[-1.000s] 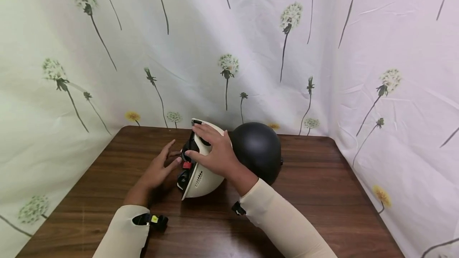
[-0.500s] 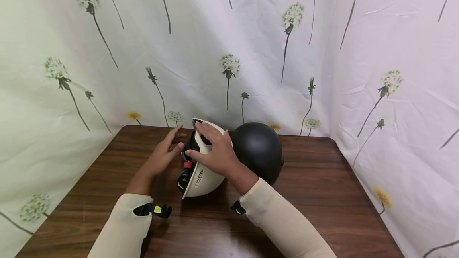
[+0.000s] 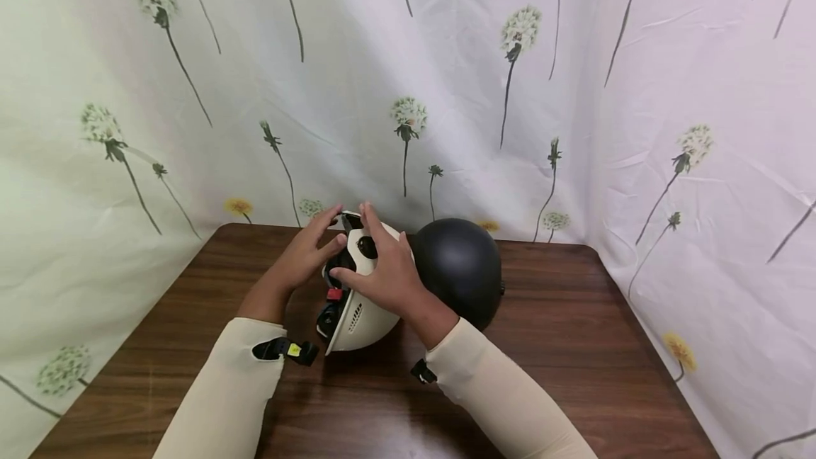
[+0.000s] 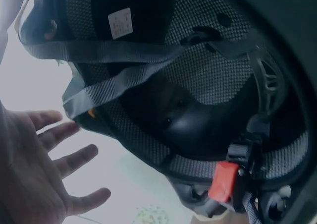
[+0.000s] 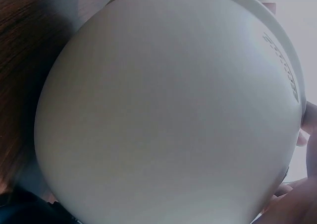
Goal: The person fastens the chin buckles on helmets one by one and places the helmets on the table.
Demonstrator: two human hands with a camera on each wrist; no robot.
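Note:
A cream helmet (image 3: 365,324) lies tipped on its side on the table, its hollow facing left. My right hand (image 3: 390,271) rests on the shell near the rim, fingers extended and thumb apart. Beside the far end of the opening, my left hand (image 3: 299,261) is raised with its fingers extended; in the left wrist view they are spread and hold nothing. That view looks into the black padded inside, with grey straps (image 4: 104,50), a white label (image 4: 120,23) and a red buckle (image 4: 223,182). The smooth shell (image 5: 163,105) fills most of the right wrist view.
A matte black helmet (image 3: 459,268) stands right behind the cream one, partly covered by my right hand and the cream helmet. Both are on a dark wooden table (image 3: 561,346). White curtains (image 3: 472,91) with printed dandelions enclose the table's back and sides.
My left hand has moved away from me and to the right, toward the helmet's far end. The right hand's fingers have lifted off the rim and straightened. Both helmets have stayed in place.

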